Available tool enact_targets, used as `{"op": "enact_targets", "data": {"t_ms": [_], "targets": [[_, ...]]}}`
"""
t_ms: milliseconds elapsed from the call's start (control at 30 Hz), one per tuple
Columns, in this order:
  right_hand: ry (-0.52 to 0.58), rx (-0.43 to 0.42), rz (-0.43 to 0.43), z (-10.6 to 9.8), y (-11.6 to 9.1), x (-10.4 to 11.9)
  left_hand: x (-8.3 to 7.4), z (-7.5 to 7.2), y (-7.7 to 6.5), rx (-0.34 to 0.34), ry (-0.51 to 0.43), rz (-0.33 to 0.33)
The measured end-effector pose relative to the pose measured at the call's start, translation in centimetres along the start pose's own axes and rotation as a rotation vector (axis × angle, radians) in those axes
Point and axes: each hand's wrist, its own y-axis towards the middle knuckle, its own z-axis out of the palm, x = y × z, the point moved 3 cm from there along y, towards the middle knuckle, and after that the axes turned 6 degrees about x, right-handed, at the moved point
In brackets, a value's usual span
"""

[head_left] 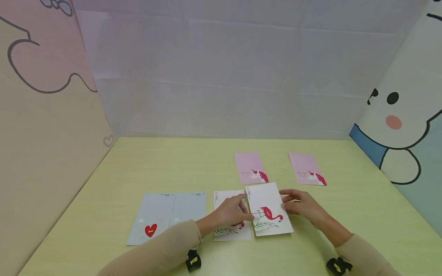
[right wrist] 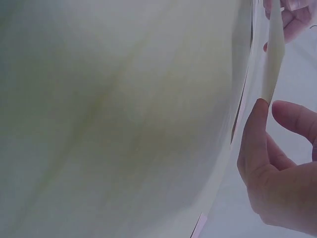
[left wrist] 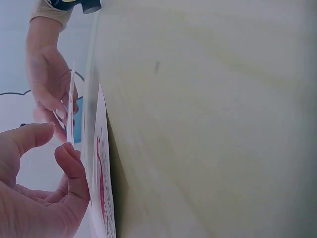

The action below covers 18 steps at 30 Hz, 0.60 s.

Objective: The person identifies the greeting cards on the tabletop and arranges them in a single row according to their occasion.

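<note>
A white card with a red flamingo and green leaves (head_left: 267, 195) is raised just above the table, tilted slightly. My left hand (head_left: 231, 210) holds its left edge with thumb and fingertips. At the opposite edge, the fingertips of my right hand (head_left: 304, 207) hold it as well. The right wrist view shows the card (right wrist: 275, 59) edge-on, its near edge at the thumb and index finger. Beneath my left hand lies another white flamingo card (head_left: 224, 197), partly hidden by that hand.
Left of the hands lies a pale blue card (head_left: 155, 207) with a middle line and a red heart, partly covered by my left sleeve. Two pink unicorn cards (head_left: 248, 163) lie farther back on the yellow-green table (head_left: 172, 165). A white sheet (head_left: 207, 76) stands behind.
</note>
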Motion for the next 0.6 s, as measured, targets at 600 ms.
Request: {"op": "enact_targets", "data": {"t_ms": [600], "targets": [[-0.132,-0.039,0.078,0.56,0.71,-0.59,0.56,-0.04,0.36,0.014,0.011,-0.058]]}}
